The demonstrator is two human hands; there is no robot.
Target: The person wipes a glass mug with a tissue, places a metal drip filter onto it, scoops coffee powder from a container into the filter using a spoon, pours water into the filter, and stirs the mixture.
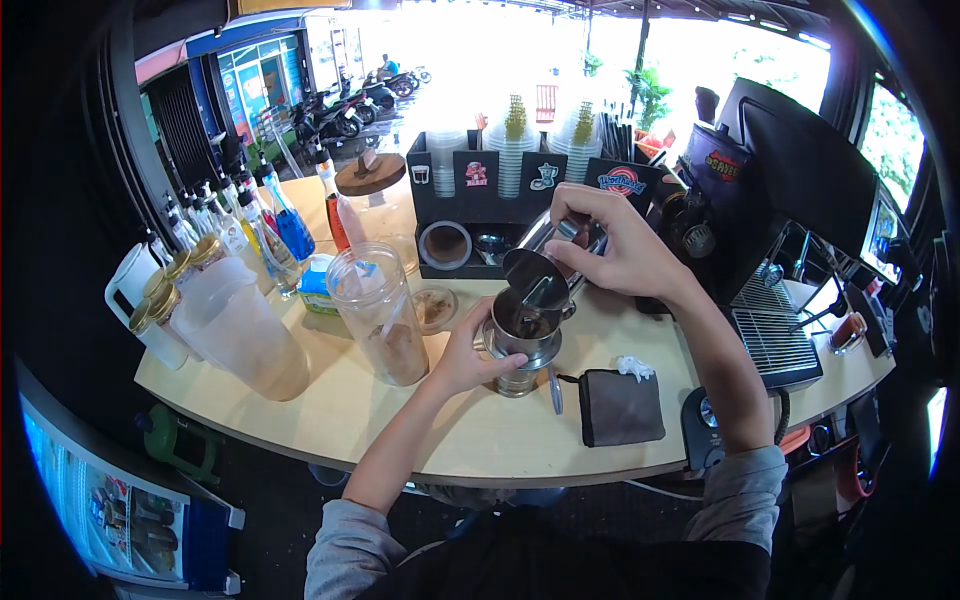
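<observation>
My right hand (612, 245) grips a shiny metal pitcher (536, 274), tilted with its mouth down over a metal drip coffee filter (532, 348). The filter stands on a small glass (516, 383) on the counter. My left hand (466, 360) is wrapped round the filter's left side, thumb across its front near the rim. Something dark shows inside the filter, but I cannot make out a stream from the pitcher. A spoon (556, 390) lies just right of the glass. Further right is a folded dark cloth (622, 412) with a crumpled white tissue (634, 368) on it.
Left of my hands stand a tall clear jar (378, 325) with brown powder and a large translucent pitcher (240, 325). Syrup bottles (290, 225) line the left back. A black cup organizer (475, 215) is behind, an espresso machine (775, 325) at right, a grinder-like black machine (705, 200) beside it.
</observation>
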